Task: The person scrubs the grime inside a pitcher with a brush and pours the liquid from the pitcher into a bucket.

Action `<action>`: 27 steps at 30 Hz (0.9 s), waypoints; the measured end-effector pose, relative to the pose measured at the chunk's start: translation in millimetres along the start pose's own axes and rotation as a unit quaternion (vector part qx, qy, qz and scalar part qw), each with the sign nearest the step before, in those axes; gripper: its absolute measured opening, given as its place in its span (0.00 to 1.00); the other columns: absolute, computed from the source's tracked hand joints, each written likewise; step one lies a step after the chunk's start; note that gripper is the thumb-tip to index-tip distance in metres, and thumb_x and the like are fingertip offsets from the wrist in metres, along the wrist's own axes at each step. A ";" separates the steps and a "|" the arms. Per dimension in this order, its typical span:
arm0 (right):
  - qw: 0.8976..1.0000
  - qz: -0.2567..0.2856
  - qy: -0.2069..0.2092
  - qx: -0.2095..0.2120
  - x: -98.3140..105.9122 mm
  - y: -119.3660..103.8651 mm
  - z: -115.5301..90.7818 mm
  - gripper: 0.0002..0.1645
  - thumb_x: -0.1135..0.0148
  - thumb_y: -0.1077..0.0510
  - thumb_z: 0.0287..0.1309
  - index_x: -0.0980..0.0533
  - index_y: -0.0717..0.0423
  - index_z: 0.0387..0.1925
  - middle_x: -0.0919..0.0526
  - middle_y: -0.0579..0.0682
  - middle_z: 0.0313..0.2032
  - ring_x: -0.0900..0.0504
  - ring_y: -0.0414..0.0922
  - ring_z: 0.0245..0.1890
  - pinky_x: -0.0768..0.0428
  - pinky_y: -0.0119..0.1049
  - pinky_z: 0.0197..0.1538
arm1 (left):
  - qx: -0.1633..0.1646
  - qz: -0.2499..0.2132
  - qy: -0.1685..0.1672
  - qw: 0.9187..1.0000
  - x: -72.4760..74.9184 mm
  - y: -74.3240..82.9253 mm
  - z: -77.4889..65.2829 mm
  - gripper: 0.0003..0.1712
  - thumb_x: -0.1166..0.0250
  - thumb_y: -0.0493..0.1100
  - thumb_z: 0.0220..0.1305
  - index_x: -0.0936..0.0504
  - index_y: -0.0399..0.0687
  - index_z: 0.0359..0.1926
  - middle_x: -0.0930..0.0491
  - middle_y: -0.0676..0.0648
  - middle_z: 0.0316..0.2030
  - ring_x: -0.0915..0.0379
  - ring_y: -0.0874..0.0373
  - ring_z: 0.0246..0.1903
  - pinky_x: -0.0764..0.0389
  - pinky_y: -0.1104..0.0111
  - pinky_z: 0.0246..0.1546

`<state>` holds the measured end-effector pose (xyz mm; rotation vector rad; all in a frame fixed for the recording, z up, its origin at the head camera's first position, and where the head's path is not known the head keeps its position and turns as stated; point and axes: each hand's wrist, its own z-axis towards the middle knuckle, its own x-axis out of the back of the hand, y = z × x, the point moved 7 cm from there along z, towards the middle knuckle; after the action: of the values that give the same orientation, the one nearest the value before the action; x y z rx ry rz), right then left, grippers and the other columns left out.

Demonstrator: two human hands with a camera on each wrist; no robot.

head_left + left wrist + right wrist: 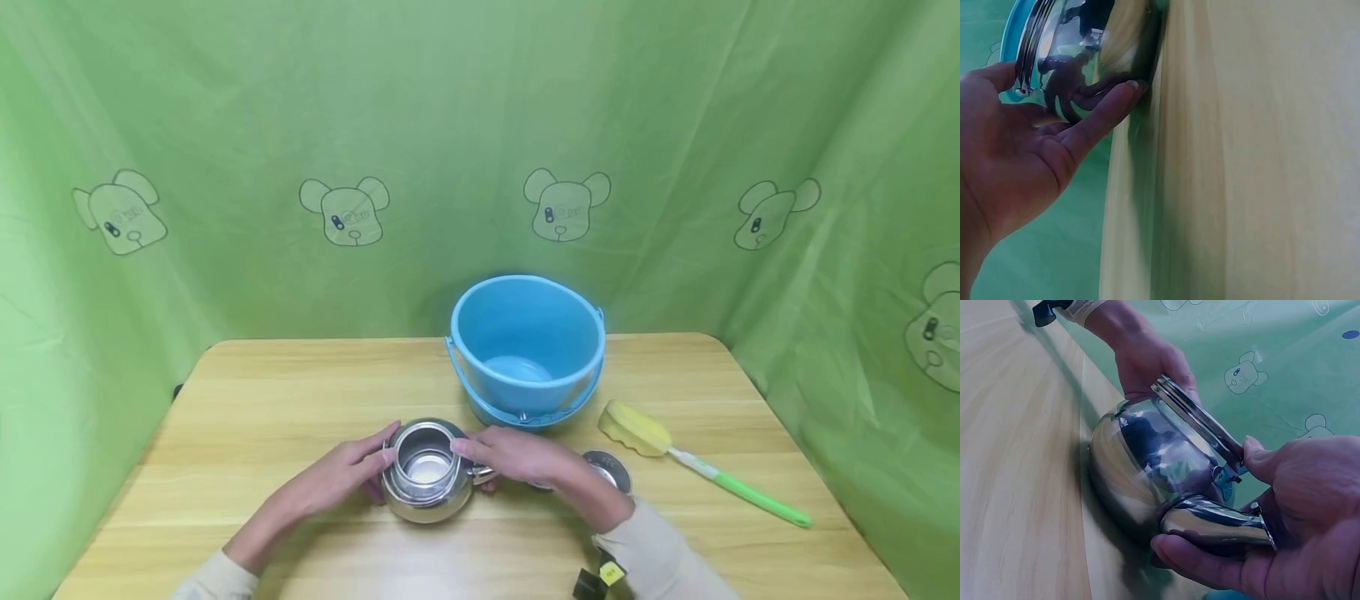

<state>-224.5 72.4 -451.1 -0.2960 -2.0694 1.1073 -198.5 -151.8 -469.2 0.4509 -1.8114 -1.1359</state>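
Note:
A shiny metal teapot (427, 504) with its top uncovered stands on the wooden table, toward the front. My left hand (337, 479) holds its left side, thumb up by the rim and fingers along the belly, as the left wrist view shows. From the other side my right hand (517, 454) grips the pot, thumb at the rim. In the right wrist view its fingers curl under the short spout (1216, 525). A round metal lid-like piece (609, 469) lies behind the right forearm, partly hidden.
Behind the pot stands a blue bucket (525, 333), its handle hanging at the front. To the right lies a yellow sponge brush (637, 427) with a green and white handle. A green curtain (450, 125) with bear-like heads surrounds the table (300, 375).

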 end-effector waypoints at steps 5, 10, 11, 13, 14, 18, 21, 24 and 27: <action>0.998 -0.055 0.033 -0.006 0.2 -2.4 -1.1 0.33 0.56 0.31 0.75 0.17 0.50 0.48 0.14 0.49 0.34 0.15 0.46 0.37 0.19 0.46 0.54 | 0.012 0.005 -0.006 1.000 1.9 -1.3 -1.9 0.39 0.54 0.58 0.81 0.49 0.43 0.82 0.11 0.46 0.38 0.13 0.57 0.33 0.24 0.44 0.63; 0.987 -0.133 0.091 -0.001 0.9 -8.7 -5.9 0.33 0.57 0.31 0.75 0.18 0.48 0.53 0.12 0.47 0.44 0.13 0.47 0.49 0.17 0.50 0.56 | 0.025 -0.005 -0.013 1.000 1.1 -3.2 -2.4 0.39 0.54 0.59 0.81 0.50 0.46 0.82 0.11 0.47 0.35 0.13 0.55 0.34 0.20 0.55 0.59; 0.984 -0.148 0.103 0.000 1.6 -10.1 -7.0 0.31 0.57 0.32 0.76 0.18 0.47 0.50 0.12 0.47 0.42 0.13 0.47 0.48 0.17 0.49 0.54 | 0.026 -0.010 -0.016 0.999 0.7 -3.0 -2.3 0.39 0.54 0.59 0.81 0.50 0.46 0.82 0.12 0.47 0.33 0.13 0.54 0.34 0.19 0.59 0.57; 0.978 -0.168 0.122 0.004 2.5 -13.3 -8.9 0.26 0.55 0.33 0.76 0.20 0.46 0.43 0.17 0.45 0.33 0.16 0.45 0.40 0.17 0.46 0.46 | 0.021 -0.024 -0.025 0.999 -0.4 -2.0 -1.9 0.40 0.55 0.58 0.81 0.52 0.44 0.82 0.12 0.45 0.31 0.12 0.52 0.34 0.18 0.65 0.53; 0.975 -0.177 0.131 0.005 2.9 -14.8 -9.9 0.25 0.54 0.34 0.76 0.21 0.45 0.42 0.18 0.45 0.31 0.17 0.44 0.37 0.18 0.44 0.43 | 0.018 -0.033 -0.030 0.999 -1.0 -1.7 -1.6 0.40 0.55 0.58 0.82 0.52 0.43 0.82 0.12 0.44 0.30 0.12 0.51 0.34 0.17 0.66 0.51; 0.962 -0.213 0.168 0.012 3.6 -19.6 -13.6 0.26 0.53 0.31 0.73 0.23 0.46 0.42 0.21 0.44 0.29 0.17 0.45 0.37 0.18 0.42 0.41 | 0.016 -0.037 -0.033 0.999 -1.5 -2.8 -2.6 0.40 0.55 0.57 0.82 0.54 0.43 0.83 0.13 0.43 0.35 0.14 0.51 0.35 0.17 0.63 0.51; 0.956 -0.226 0.188 0.018 3.3 -22.8 -16.4 0.29 0.52 0.30 0.72 0.22 0.48 0.43 0.20 0.45 0.29 0.15 0.47 0.37 0.17 0.43 0.40 | 0.021 -0.020 -0.026 0.999 -2.3 -6.3 -4.8 0.41 0.54 0.57 0.81 0.56 0.46 0.83 0.14 0.40 0.46 0.15 0.54 0.37 0.22 0.53 0.60; 0.953 -0.228 0.197 0.029 2.9 -24.9 -17.9 0.31 0.50 0.32 0.73 0.20 0.55 0.49 0.14 0.52 0.35 0.12 0.53 0.42 0.14 0.48 0.45 | 0.022 -0.018 -0.019 0.999 -3.9 -9.5 -6.4 0.43 0.52 0.57 0.80 0.59 0.46 0.83 0.20 0.33 0.60 0.16 0.55 0.38 0.25 0.50 0.62; 0.952 -0.223 0.203 0.039 3.1 -25.7 -19.1 0.35 0.48 0.36 0.73 0.22 0.62 0.61 0.12 0.60 0.51 0.14 0.59 0.57 0.16 0.53 0.58 | 0.017 -0.041 -0.019 0.999 -5.7 -9.9 -7.3 0.47 0.47 0.55 0.78 0.61 0.44 0.83 0.28 0.28 0.68 0.14 0.54 0.41 0.21 0.55 0.59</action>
<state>-209.4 70.4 -422.8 -0.0068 -1.6130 0.7711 -191.0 -156.6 -479.4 0.5317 -1.8617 -1.1773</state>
